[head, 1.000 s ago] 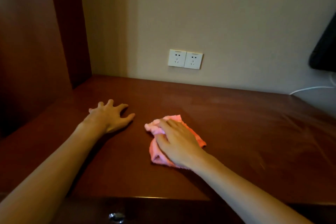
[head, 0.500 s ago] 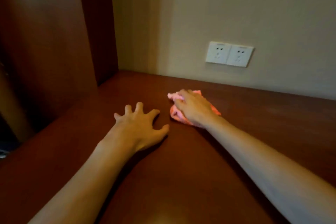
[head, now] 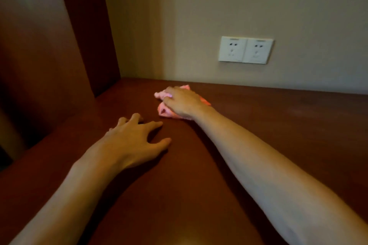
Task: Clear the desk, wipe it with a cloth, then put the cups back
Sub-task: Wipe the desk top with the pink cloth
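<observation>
A crumpled pink cloth (head: pixel 164 111) lies on the dark red-brown desk (head: pixel 288 121), near the back wall. My right hand (head: pixel 182 103) presses down on it, fingers curled over the cloth, covering most of it. My left hand (head: pixel 132 141) rests flat on the desk in front of the cloth, fingers spread, holding nothing. No cups are in view.
A white double wall socket (head: pixel 246 49) sits on the beige wall above the desk's back edge. A tall dark wooden panel (head: pixel 45 45) stands at the desk's left end.
My right hand has pushed the cloth away from me toward the back wall and left. The view has shifted left and closer; my left hand stays planted on the desk.
</observation>
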`<state>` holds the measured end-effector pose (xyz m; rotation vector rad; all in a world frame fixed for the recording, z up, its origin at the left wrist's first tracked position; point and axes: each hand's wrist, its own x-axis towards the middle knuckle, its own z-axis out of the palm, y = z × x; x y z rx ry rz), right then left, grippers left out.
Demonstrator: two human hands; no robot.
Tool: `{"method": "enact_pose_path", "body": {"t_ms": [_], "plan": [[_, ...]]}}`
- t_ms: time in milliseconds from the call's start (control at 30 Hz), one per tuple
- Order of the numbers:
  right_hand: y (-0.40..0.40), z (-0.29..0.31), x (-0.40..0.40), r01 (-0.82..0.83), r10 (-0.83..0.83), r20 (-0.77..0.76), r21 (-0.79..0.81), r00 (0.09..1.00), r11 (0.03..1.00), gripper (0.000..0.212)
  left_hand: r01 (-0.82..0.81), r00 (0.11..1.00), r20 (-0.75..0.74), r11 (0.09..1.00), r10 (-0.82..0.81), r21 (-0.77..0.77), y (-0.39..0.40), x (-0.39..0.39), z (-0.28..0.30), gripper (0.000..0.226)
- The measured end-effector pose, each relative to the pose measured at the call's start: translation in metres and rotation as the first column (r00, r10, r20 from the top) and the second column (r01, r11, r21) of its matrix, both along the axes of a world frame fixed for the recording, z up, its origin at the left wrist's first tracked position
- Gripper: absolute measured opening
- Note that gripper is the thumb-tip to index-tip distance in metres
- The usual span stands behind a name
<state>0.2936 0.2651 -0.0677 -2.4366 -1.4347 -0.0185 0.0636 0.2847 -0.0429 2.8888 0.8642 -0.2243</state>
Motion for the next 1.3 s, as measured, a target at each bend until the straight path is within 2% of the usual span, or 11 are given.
{"method": "enact_pose_path", "body": {"t_ms": [100, 200, 233, 367, 433, 533, 667, 767, 900, 1067, 1300], "plan": [[-0.062, 0.001, -0.048, -0.02, 0.021, -0.031, 0.025, 0.999, 0.999, 0.06, -0.009, 1.0, 0.011, 1.0, 0.009, -0.001, -0.013, -0.007, 0.007, 0.085], [-0.124, 0.0, -0.086, -0.004, 0.007, -0.065, 0.058, 0.998, 0.998, 0.046, -0.001, 1.0, 0.03, 0.998, 0.003, -0.062, -0.026, -0.011, 0.016, 0.126], [-0.145, -0.002, -0.096, 0.007, -0.002, -0.062, 0.077, 0.998, 0.997, 0.044, 0.045, 0.998, 0.047, 0.994, -0.04, -0.105, -0.034, -0.012, 0.018, 0.13], [-0.218, -0.005, -0.135, 0.006, 0.002, -0.068, 0.117, 0.998, 0.993, 0.043, 0.371, 0.922, 0.169, 0.919, -0.348, -0.136, -0.088, -0.018, 0.029, 0.087], [-0.254, -0.007, -0.158, -0.001, 0.006, -0.042, 0.135, 0.999, 0.991, 0.05, 0.458, 0.875, 0.25, 0.877, -0.415, -0.147, -0.109, -0.016, 0.031, 0.061], [-0.302, -0.004, -0.193, -0.021, 0.025, -0.022, 0.169, 0.999, 0.985, 0.05, 0.436, 0.852, 0.365, 0.895, -0.374, -0.1, -0.118, -0.003, 0.025, 0.044], [-0.333, -0.005, -0.212, -0.011, 0.017, -0.044, 0.125, 0.999, 0.992, 0.04, 0.271, 0.922, 0.263, 0.959, -0.284, 0.085, -0.114, 0.016, 0.005, 0.055], [-0.316, -0.005, -0.189, 0.021, -0.014, -0.046, 0.145, 0.999, 0.989, 0.038, 0.247, 0.948, 0.183, 0.964, -0.261, 0.095, -0.106, 0.026, -0.007, 0.06], [-0.259, -0.01, -0.118, 0.079, -0.077, -0.021, 0.175, 0.997, 0.981, 0.038, 0.247, 0.96, 0.116, 0.966, -0.254, 0.069, -0.1, 0.031, -0.012, 0.057], [-0.173, -0.001, -0.033, 0.195, -0.191, -0.042, 0.141, 0.981, 0.971, 0.03, 0.25, 0.961, 0.098, 0.964, -0.258, 0.087, -0.1, 0.03, -0.011, 0.055], [-0.089, 0.012, 0.061, 0.289, -0.285, -0.067, 0.077, 0.956, 0.954, 0.04, 0.274, 0.953, 0.116, 0.96, -0.279, 0.054, -0.095, 0.031, -0.005, 0.058]]}}
